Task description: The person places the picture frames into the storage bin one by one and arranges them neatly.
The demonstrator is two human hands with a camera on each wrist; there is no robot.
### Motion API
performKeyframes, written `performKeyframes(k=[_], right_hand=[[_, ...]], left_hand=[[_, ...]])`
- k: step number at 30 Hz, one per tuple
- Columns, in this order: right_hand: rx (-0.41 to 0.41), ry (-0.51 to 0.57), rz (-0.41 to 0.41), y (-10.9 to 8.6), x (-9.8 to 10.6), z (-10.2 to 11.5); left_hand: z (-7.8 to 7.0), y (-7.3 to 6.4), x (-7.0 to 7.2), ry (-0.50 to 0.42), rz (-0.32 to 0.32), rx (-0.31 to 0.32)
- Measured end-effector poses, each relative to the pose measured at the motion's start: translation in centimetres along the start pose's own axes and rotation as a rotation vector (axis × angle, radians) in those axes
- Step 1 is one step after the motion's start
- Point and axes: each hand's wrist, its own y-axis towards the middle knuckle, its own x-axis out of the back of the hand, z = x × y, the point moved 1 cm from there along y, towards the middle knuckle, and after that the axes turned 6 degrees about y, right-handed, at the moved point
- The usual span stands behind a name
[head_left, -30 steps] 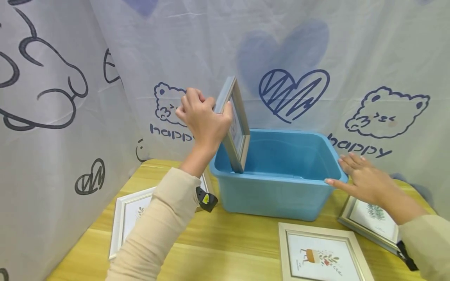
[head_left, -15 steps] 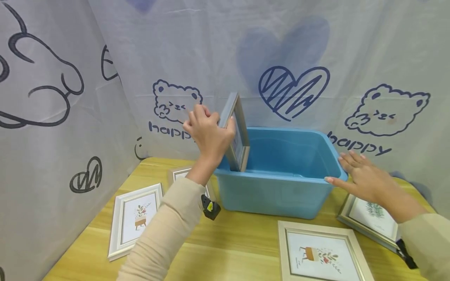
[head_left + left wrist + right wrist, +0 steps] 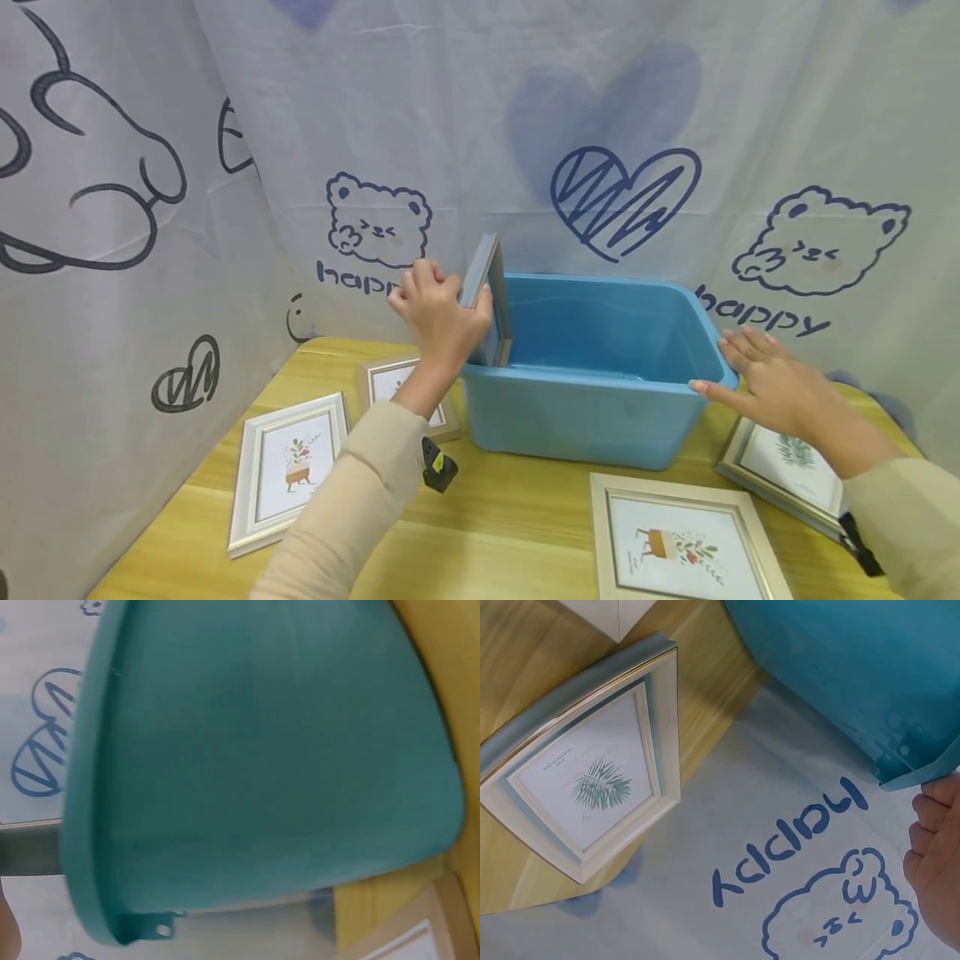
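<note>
**Picture frame (image 3: 480,268) held upright at the left end of the blue bin (image 3: 573,423)**

Step in hand, as judged: standing the frame on edge inside the bin, by its left end wall. Your left-hand grip (image 3: 442,315) is clamped on the frame's near upright side, thumb on the face toward the bin's middle, fingers curled at the other side. The frame's top rises above the rim; its foot is at or behind the near rim, so whether it bears on the bin floor cannot be told. Left wrist view: a strip of frame juts above the rim.

Your right-hand grip (image 3: 783,382) rests on the rim at the right end, fingers laid out, thumb apart at the near corner, clamped on nothing. Probable role: steadying.

On the table (image 3: 480,521), outside the bin: white frame (image 3: 296,467) and tan frame (image 3: 390,379) to the left; cream frame (image 3: 686,542) and leaf-picture frame (image 3: 791,462) to the right.

Next move, as judged: let the frame down until its bottom edge is supported, check its lean, then release. Steady the rim lightly with your right, since a push at one end could skid the bin. Released too early, the frame may topple toward the middle.
</note>
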Motion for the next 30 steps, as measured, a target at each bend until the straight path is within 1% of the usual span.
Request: performKeyframes(k=[5, 9, 17, 24, 30], right_hand=[[0.001, -0.002, -0.002, -0.1, 0.0, 0.0], [0.002, -0.003, 0.000, -0.1, 0.0, 0.1], [0.010, -0.011, 0.002, -0.1, 0.1, 0.1], [0.002, -0.010, 0.006, 0.0, 0.1, 0.2], [-0.002, -0.008, 0.005, -0.1, 0.1, 0.2]], left_hand=[[0.8, -1.0, -0.6, 0.029, 0.023, -0.006], [1.1, -1.6, -0.8, 0.034, 0.033, -0.002], [1.5, -2.3, -1.3, 0.048, 0.061, 0.016], [1.6, -2.3, -1.5, 0.085, 0.154, 0.047], [1.6, -2.3, -1.7, 0.143, 0.206, 0.033]])
